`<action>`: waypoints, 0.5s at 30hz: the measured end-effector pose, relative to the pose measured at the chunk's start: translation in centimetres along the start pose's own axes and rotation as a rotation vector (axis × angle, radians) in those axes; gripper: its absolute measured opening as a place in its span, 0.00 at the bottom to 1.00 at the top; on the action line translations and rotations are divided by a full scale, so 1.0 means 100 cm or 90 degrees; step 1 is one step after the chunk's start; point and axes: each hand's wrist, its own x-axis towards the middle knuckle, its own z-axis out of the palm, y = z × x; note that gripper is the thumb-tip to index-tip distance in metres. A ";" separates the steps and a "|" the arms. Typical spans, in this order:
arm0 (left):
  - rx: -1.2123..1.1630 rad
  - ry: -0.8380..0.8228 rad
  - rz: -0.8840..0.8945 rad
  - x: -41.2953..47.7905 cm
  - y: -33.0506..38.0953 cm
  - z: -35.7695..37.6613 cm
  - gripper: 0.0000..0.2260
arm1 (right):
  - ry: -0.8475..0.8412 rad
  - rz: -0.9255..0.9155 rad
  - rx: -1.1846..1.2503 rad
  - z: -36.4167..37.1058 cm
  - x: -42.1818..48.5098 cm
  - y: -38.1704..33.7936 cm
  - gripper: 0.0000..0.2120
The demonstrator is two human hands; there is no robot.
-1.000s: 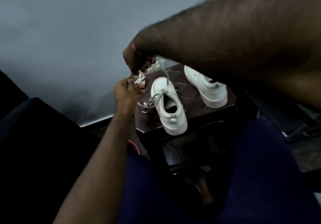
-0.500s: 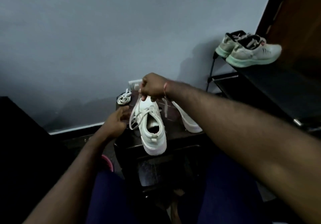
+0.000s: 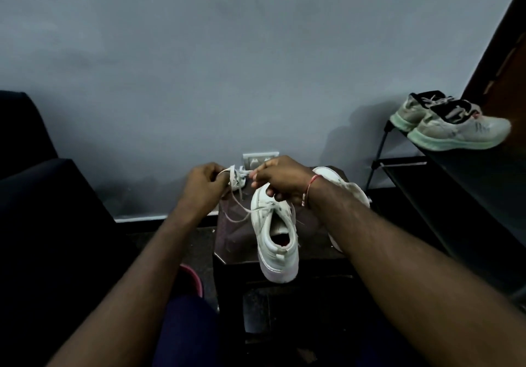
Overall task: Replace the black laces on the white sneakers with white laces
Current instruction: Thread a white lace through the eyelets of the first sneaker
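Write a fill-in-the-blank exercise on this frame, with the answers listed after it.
The left hand and the right hand each pinch a ____ lace. That lace runs to the near sneaker, whose ____ end faces the person. The grey running shoes sit on the black rack at the person's ____ side.
Missing words: white; heel; right.

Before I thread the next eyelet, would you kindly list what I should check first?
1. Left hand pinches the flat white lace: ok.
2. Right hand pinches the lace too: ok.
3. White leather sneaker rests on the small dark brown table: ok.
4. No black lace in this sneaker: ok, none visible.
5. Front eyelets threaded: cannot tell, right hand covers them.
6. Second white sneaker laced: cannot tell, forearm hides it.
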 end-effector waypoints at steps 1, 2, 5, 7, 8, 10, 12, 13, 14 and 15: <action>-0.021 0.000 0.010 0.001 0.008 0.000 0.07 | -0.018 -0.015 -0.013 0.000 -0.001 -0.001 0.04; -0.029 0.001 0.023 0.000 0.015 0.000 0.07 | -0.042 -0.038 -0.036 0.001 -0.002 -0.003 0.04; -0.087 -0.002 0.035 -0.002 0.037 0.003 0.07 | -0.113 -0.111 -0.088 0.002 -0.008 -0.006 0.04; -0.121 -0.008 0.040 -0.003 0.050 0.006 0.06 | -0.107 -0.135 -0.079 0.001 -0.011 -0.007 0.05; -0.129 -0.008 0.042 -0.003 0.054 0.007 0.06 | -0.093 -0.138 -0.066 -0.001 -0.012 -0.008 0.07; -0.151 0.001 0.040 -0.002 0.061 0.009 0.06 | -0.063 -0.135 -0.036 -0.007 -0.015 -0.011 0.08; -0.183 -0.007 0.037 -0.001 0.069 0.009 0.07 | -0.024 -0.127 -0.019 -0.017 -0.019 -0.016 0.07; -0.205 -0.024 0.039 -0.001 0.075 0.009 0.07 | -0.001 -0.128 -0.019 -0.025 -0.021 -0.020 0.06; -0.231 -0.053 0.040 -0.003 0.079 0.010 0.06 | 0.019 -0.129 -0.022 -0.032 -0.023 -0.023 0.05; -0.255 -0.089 0.038 -0.004 0.086 0.011 0.05 | 0.039 -0.134 -0.028 -0.042 -0.024 -0.027 0.05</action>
